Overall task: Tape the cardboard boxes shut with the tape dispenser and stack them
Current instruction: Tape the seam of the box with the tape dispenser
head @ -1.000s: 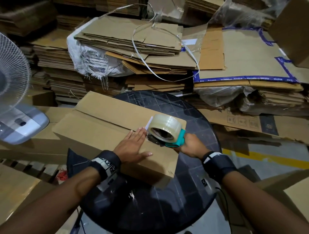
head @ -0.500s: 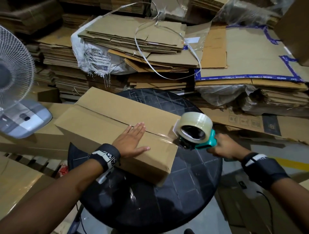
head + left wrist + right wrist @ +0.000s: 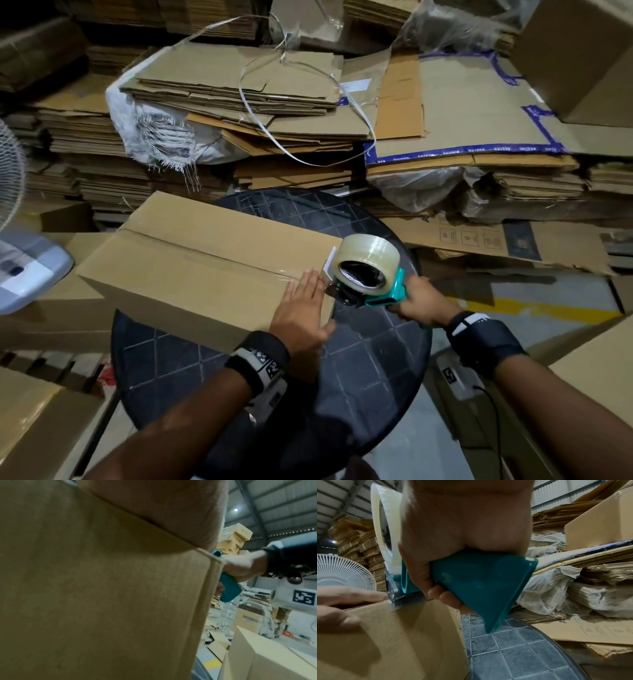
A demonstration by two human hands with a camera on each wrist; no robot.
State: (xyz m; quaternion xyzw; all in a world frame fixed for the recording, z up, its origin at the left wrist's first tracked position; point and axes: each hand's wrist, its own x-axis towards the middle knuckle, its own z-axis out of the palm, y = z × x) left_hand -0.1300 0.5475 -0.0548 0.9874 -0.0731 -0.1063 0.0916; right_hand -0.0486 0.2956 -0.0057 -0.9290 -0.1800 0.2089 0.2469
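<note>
The right hand (image 3: 416,301) is curled round the teal handle of the tape dispenser (image 3: 368,277), fingers wrapped underneath as the right wrist view shows, with the dispenser's front end set against the near right end of the cardboard box (image 3: 205,270). The left hand (image 3: 301,313) lies flat on the box top just beside the dispenser, fingers straight and together, thumb over the box's front edge, pressing the flaps down and gripping nothing.

The box sits on a round dark worktop (image 3: 359,370), its left end hanging out past the rim. A strip of clear tape (image 3: 284,272) shows as a shiny band along the centre seam near the hands; farther left the seam is too dull to tell whether tape covers it. In the right wrist view the dispenser's blade end meets the top corner of the box, so my reading is that the top seam run is at its end and the tape is about to be carried over the edge or cut.

What looks left: severing the tape, smoothing the tail down the end face, then lifting this box off to stack it. Another made-up box (image 3: 592,58) stands at the far right, and flattened cardboard (image 3: 239,85) is piled behind; a white fan (image 3: 13,212) stands at the left.
</note>
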